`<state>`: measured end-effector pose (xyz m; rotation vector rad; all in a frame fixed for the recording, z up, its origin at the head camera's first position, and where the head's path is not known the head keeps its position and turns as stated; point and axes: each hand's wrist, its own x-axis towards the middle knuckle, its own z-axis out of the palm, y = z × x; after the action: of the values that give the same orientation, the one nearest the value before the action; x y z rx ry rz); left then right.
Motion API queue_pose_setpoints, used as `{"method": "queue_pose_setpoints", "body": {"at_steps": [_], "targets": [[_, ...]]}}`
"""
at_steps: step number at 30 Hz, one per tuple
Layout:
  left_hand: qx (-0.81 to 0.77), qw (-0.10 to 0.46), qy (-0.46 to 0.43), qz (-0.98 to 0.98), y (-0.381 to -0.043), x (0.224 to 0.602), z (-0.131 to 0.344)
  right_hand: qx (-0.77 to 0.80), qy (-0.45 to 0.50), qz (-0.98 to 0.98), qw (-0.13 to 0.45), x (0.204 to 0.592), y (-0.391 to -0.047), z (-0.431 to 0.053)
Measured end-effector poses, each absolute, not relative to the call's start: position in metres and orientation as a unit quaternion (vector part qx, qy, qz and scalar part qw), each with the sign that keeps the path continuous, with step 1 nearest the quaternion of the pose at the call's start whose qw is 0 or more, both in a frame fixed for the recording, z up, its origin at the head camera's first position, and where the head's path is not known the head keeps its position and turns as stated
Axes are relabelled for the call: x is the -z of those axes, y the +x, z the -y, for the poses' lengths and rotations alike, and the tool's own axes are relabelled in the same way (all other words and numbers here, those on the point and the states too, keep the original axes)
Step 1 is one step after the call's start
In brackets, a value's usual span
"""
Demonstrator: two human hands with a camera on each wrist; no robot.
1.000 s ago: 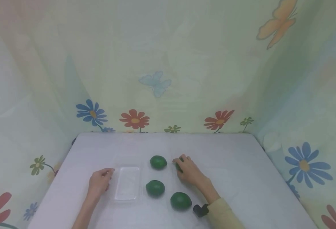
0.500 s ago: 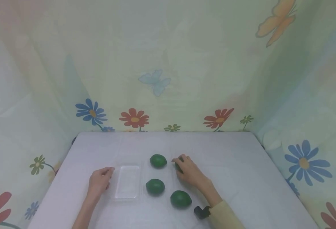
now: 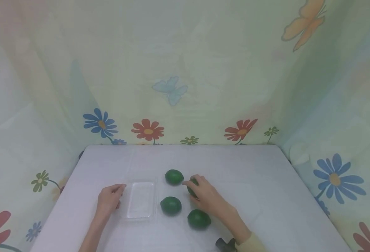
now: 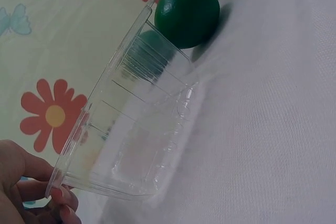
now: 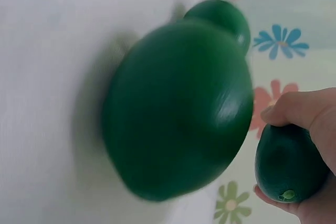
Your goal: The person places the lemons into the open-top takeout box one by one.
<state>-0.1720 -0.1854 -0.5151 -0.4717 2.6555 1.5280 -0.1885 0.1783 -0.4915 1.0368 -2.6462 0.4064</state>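
Spreads flat as a broad white table (image 3: 276,196), rounded at the far corners and finely woven on the surface. Bears at the left an open-topped clear plastic box (image 3: 140,200), longer from near to far than across, ribbed along its walls, with its base down on the white surface. Supports, to the right of the box, a far green fruit (image 3: 174,177), a middle green fruit (image 3: 170,205) nearer and almost in line with it, and a near green fruit (image 3: 199,219), larger-looking and farther right. Shows all three lying on their sides, apart from one another, and takes soft shadows beside them.
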Motion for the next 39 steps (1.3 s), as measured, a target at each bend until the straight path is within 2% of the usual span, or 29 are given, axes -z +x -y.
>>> {"method": "queue_pose_setpoints", "body": {"at_steps": [9,17,29,39], "targets": [[-0.489,0.022,-0.144,-0.860,-0.171,0.513,0.185,-0.144,0.399,0.898,0.119,0.478,-0.170,-0.157],[-0.484,0.020,-0.144,-0.863,-0.171,0.513,0.184,-0.145,0.436,0.886,0.064,0.471,-0.161,-0.127],[-0.482,0.012,-0.141,-0.865,-0.170,0.515,0.183,-0.140,0.504,0.850,0.069,0.472,-0.165,-0.079],[-0.482,0.012,-0.142,-0.864,-0.170,0.519,0.184,-0.153,0.514,0.842,0.052,0.478,-0.170,-0.055]]}}
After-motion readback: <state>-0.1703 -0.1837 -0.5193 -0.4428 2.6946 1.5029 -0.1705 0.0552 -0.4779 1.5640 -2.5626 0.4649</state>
